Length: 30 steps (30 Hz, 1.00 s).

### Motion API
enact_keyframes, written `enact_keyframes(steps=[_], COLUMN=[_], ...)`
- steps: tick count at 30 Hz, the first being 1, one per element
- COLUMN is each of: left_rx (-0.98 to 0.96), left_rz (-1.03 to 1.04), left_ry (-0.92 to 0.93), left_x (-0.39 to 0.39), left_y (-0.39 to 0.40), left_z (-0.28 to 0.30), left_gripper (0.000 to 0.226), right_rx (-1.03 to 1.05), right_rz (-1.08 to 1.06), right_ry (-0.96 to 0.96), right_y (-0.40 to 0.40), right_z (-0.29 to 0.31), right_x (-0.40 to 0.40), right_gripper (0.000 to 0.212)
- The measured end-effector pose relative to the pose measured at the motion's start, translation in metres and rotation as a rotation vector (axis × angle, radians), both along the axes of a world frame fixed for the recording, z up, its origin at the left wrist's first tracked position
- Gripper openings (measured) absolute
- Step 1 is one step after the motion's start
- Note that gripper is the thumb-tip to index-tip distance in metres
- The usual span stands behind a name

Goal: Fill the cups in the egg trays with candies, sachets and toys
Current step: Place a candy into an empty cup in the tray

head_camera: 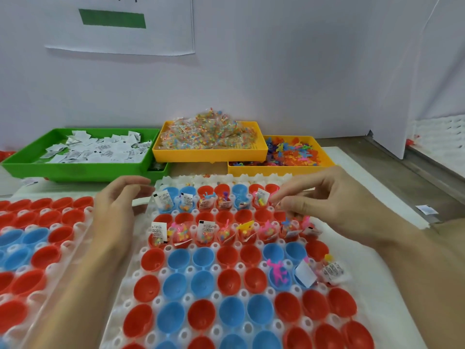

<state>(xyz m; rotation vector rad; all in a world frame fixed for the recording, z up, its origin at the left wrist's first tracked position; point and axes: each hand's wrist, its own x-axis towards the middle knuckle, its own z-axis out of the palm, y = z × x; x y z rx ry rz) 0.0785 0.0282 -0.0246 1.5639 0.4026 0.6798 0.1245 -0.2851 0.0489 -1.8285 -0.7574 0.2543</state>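
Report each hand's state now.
Left hand: open, fingers loosely curled, holding nothing.
Right hand: fingertips pinched together; what they hold cannot be told.

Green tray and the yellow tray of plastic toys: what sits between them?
In the head view, another yellow tray, heaped with candy packets, sits between the green tray of white sachets and the toy tray, overlapping the toy tray's left end.

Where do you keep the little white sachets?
In the green tray at the back left of the head view, against the wall, beside the yellow tray of candy bags.
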Motion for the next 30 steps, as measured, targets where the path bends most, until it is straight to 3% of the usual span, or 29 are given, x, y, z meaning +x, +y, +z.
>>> enact_keyframes(steps=[4,10,16,24,30], left_rx=[0.006,0.006,-0.002,-0.004,-0.021], left_rz=[-0.002,-0.002,0.002,0.01,0.014], left_ry=[0.01,0.016,0.011,0.011,0.003], left_x=[-0.002,-0.003,-0.002,-0.002,-0.001], left_y=[-0.001,-0.002,-0.002,-0.001,-0.002], left_z=[0.001,0.002,0.001,0.001,0.002], left_gripper=[0.027,0.027,0.026,0.026,0.025], right_rx=[-0.155,-0.231,-0.482,-0.593,-0.624], right_rz=[0.134,0.182,0.173,0.167,0.172], right_ry=[-0.004,0.04,-0.084,-0.093,-0.119], right_y=[-0.001,0.005,0.009,0.013,0.015], right_z=[0.005,0.008,0.013,0.004,0.002], right_x=[-0.008,-0.015,-0.022,-0.022,-0.024], right_gripper=[0.019,0.019,0.017,0.029,0.016])
